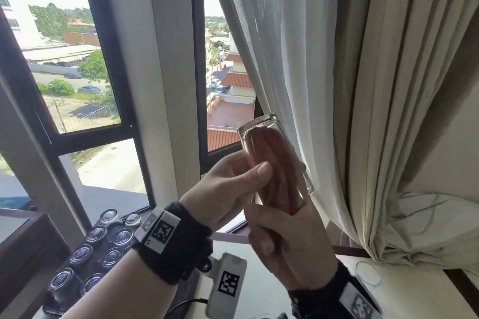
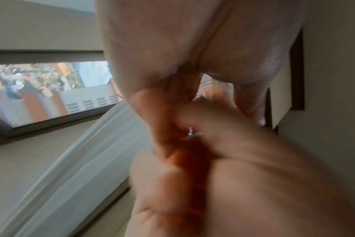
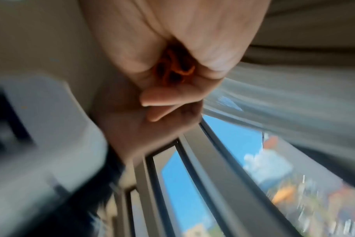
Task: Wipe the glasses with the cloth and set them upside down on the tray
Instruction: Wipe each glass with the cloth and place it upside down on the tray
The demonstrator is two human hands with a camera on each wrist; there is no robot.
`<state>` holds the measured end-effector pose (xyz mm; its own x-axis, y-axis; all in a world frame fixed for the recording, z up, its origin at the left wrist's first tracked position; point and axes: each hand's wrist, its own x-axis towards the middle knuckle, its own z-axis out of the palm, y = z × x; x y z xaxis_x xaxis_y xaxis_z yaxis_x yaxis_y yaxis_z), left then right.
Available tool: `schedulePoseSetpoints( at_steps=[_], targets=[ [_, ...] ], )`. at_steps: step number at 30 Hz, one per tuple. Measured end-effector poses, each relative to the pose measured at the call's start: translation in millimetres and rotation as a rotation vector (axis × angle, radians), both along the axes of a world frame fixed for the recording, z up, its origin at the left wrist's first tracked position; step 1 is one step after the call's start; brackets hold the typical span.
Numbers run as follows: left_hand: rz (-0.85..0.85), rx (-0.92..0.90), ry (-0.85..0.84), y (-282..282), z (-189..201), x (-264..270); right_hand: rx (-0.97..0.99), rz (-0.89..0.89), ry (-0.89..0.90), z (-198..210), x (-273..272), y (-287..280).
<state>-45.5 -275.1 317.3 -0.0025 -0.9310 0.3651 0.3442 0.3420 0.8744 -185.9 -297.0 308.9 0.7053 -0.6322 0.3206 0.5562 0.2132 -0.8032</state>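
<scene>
A clear glass [image 1: 278,145] is held tilted in front of the window, its thick base pointing up and away. My left hand [image 1: 248,176] grips it from the left, thumb lying across the side. An orange-red cloth [image 1: 272,163] is stuffed inside the glass. My right hand [image 1: 280,235] sits just below the mouth and grips the cloth's trailing end. The left wrist view is blurred and shows the cloth [image 2: 192,157] between both hands. In the right wrist view the bunched cloth [image 3: 172,70] sits in my right fist. A dark tray [image 1: 102,246] lies at lower left.
Several glasses [image 1: 97,233] stand upside down on the tray. One more glass [image 1: 368,273] stands mouth-up on the white table at right. A white device with a cable [image 1: 228,285] lies between my wrists. Curtains [image 1: 337,85] hang close on the right.
</scene>
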Motion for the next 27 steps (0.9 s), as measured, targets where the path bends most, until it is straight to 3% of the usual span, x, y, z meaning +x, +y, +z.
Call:
schedulePoseSetpoints(
  at_steps=[2,4,8,9,11,12,13,15,16,18,20,21,23,25,27],
  targets=[
    [0.064,0.045,0.018,-2,-1,0,0.022,0.072,-0.040,-3,2,-1],
    [0.196,0.127,-0.023,-6,0,0,-0.206,-0.059,0.113,-6,3,-8],
    [0.468,0.162,-0.255,-5,14,-3,-1.270,-0.701,0.754,-21,-1,-34],
    [0.497,0.154,-0.342,-4,17,-5,-1.361,-0.772,0.855,-22,0,-37],
    [0.497,0.135,-0.432,-4,15,-6,-1.332,-0.850,0.798,-20,4,-36],
    [0.451,0.127,-0.405,-3,12,-7,-1.205,-0.784,0.669,-16,5,-34],
    [0.373,0.118,-0.328,-2,9,-6,-0.946,-0.625,0.514,-10,6,-29],
    [0.216,0.094,-0.080,2,7,-7,-0.347,-0.129,0.173,7,0,-14],
    [0.168,0.076,0.010,4,7,-8,-0.163,0.024,0.039,11,-1,-9],
    [0.158,0.069,0.064,2,7,-9,-0.047,0.108,-0.020,8,-1,-6],
    [0.240,0.101,0.026,-4,6,-4,-0.200,-0.036,0.122,1,3,-11],
    [0.312,0.125,-0.018,-7,8,-1,-0.390,-0.175,0.248,-3,5,-17],
    [0.475,0.163,-0.188,-10,10,4,-0.956,-0.533,0.552,-12,5,-32],
    [0.583,0.183,-0.378,-8,13,1,-1.369,-0.727,0.829,-22,8,-42],
    [0.584,0.161,-0.487,-5,14,-3,-1.387,-0.822,0.854,-25,12,-44]
  ],
)
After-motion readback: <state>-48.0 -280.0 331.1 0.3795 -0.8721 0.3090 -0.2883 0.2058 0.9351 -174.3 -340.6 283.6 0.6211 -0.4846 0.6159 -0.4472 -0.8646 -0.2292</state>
